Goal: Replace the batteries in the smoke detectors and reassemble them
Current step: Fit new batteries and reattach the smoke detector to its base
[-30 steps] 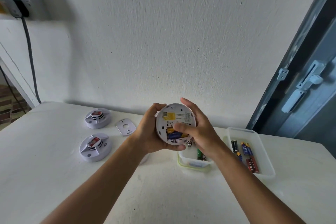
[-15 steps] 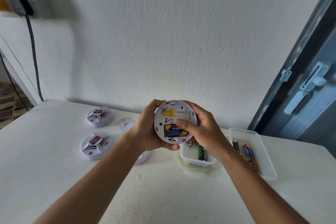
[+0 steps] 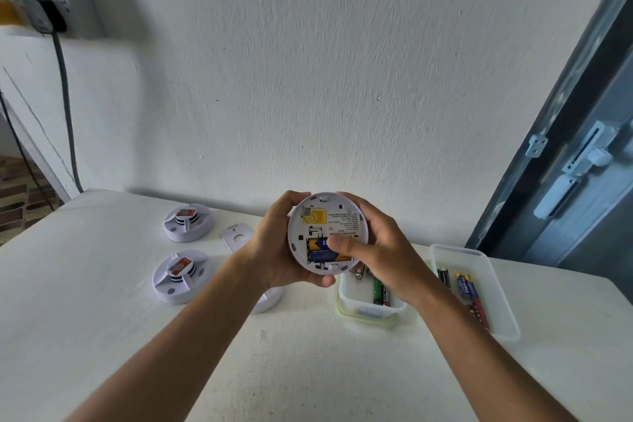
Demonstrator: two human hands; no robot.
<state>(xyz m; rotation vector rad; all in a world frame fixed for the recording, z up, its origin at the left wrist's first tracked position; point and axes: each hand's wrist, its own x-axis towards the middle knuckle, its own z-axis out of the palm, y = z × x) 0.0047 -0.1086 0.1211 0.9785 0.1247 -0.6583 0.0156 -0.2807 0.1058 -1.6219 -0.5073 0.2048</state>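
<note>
Head view: smoke detector held back-up above the table, between both hands. Yellow sticker and small print on its back, unreadable. Two blue-yellow batteries sit in its compartment, lettering blurred. Left hand curls around the left rim, fingers behind. Right hand wraps the right rim, thumb pressing the batteries.

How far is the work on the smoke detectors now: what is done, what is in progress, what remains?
Done: two blue batteries sit in the held detector. In progress: left hand holds it, right hand presses its thumb on them. Left: its back stays open, a cover plate lies on the table, two detectors wait.
</note>
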